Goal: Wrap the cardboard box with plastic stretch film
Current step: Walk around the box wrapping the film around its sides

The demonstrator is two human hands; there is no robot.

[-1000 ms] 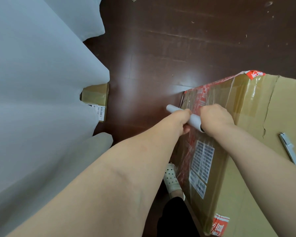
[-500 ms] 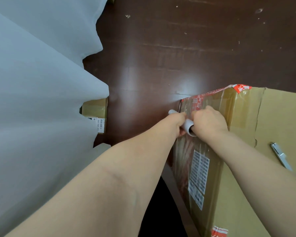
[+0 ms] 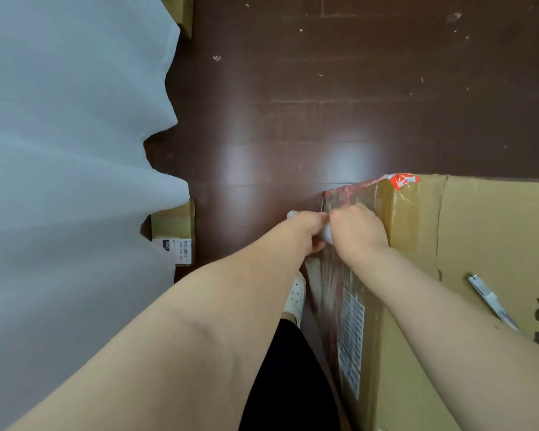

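A large cardboard box (image 3: 467,231) stands on the dark floor at the right, with red tape at its far left corner. Clear stretch film (image 3: 330,281) covers its left side, over a white barcode label. Both hands grip a white film roll (image 3: 326,235) held against that side near the far corner. My left hand (image 3: 308,227) is closed on the roll's left end, whose tip pokes out past the fist. My right hand (image 3: 357,230) is closed on its right end, touching the box. Most of the roll is hidden by the fingers.
A white curtain (image 3: 69,181) hangs along the left. A small cardboard box with a label (image 3: 176,231) sits at its hem. A grey pen-like tool (image 3: 492,301) lies on the big box's top. My white shoe (image 3: 296,295) and dark trouser leg stand beside the box.
Both hands have carried the roll forward along the box's left side toward its far corner. The hands have come closer together, so less of the roll shows.
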